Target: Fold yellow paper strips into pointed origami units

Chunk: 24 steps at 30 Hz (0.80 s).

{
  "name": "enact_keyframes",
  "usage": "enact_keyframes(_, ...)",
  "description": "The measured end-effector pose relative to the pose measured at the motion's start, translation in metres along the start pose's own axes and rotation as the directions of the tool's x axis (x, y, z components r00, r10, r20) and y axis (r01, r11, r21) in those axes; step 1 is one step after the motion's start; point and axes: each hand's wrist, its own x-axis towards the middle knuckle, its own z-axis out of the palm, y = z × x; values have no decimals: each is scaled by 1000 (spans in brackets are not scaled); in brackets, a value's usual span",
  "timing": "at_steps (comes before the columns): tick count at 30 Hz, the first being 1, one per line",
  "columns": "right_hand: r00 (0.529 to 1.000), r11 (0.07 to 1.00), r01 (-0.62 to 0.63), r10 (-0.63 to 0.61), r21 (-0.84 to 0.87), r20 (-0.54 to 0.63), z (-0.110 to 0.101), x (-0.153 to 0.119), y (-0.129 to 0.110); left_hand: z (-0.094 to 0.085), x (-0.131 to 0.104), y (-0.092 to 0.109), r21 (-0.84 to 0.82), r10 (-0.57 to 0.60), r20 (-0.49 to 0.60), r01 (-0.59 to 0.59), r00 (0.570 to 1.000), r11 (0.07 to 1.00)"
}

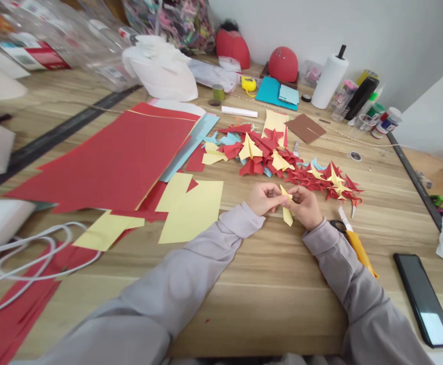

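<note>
Between both hands is a small piece of folded yellow paper (287,217), its narrow lower end pointing toward me. My left hand (264,198) pinches it from the left with thumb and fingers. From the right, my right hand (304,207) closes on the same paper, fingertips nearly meeting the left ones. Just beyond the hands lies a pile of folded paper shapes, mostly red (255,166), with a yellow folded paper plane (250,148) on top and some light blue ones. Yellow paper sheets (193,210) lie left of my left hand.
A large stack of red paper (122,152) covers the left side. A yellow-handled utility knife (360,253) and a phone (425,299) lie on the right. White cable (46,253) loops at the lower left. Bottles, a paper roll (330,81) and red domes (283,64) line the back.
</note>
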Motion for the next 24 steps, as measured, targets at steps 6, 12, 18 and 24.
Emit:
enact_keyframes(6, 1000, 1000, -5, 5, -8, -19, 2, 0, -2, 0, 1, -1, -11, 3, -12, -3, 1000, 1000)
enact_keyframes(12, 1000, 1000, -24, 24, 8, -20, 1, -1, -5, 0, 1, 0, -26, 4, -43, -5, 999, 1000)
enact_keyframes(18, 999, 999, -40, 40, 36, -6, 0, 0, -4, 5, 3, -2, -91, 32, -159, -46, 987, 995)
enact_keyframes(24, 1000, 1000, -26, 26, -7, 7, 2, -1, -6, 1, 6, -2, -131, 66, -148, -86, 987, 988)
